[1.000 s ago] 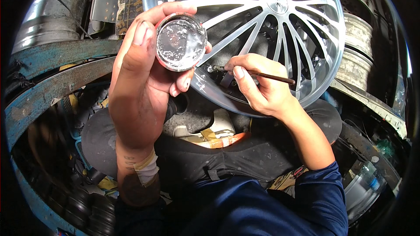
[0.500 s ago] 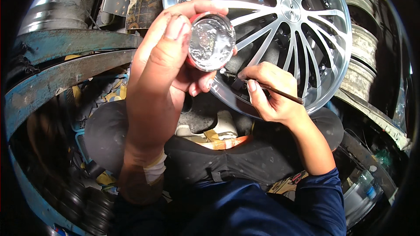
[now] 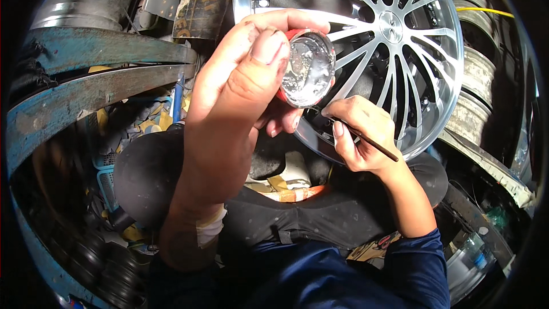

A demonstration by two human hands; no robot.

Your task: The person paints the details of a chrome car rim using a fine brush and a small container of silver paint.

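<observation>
My left hand (image 3: 246,80) grips a small round red pot (image 3: 309,68), its open mouth tilted toward me. Silvery-white paint or paste coats the inside. Between the thumb and fingers of my right hand (image 3: 363,131) is a thin dark-handled brush (image 3: 369,142); its tip lies close under the pot's lower rim, too small to tell whether it touches. Behind both hands stands a multi-spoke alloy wheel (image 3: 452,74) with bright spokes and dark gaps. The left hand and pot cover part of its left side.
Worn blue metal beams (image 3: 103,51) run along the left. Stacked wheel rims (image 3: 477,71) stand at the right, with a yellow cord (image 3: 483,10) across them. A blue plastic basket (image 3: 106,186) sits by my left knee. A clear plastic bottle (image 3: 473,246) lies low at the right.
My left hand has carried the pot right and slightly down, nearer the right hand. The right hand has dropped slightly with the brush. The wheel appears shifted a little to the right.
</observation>
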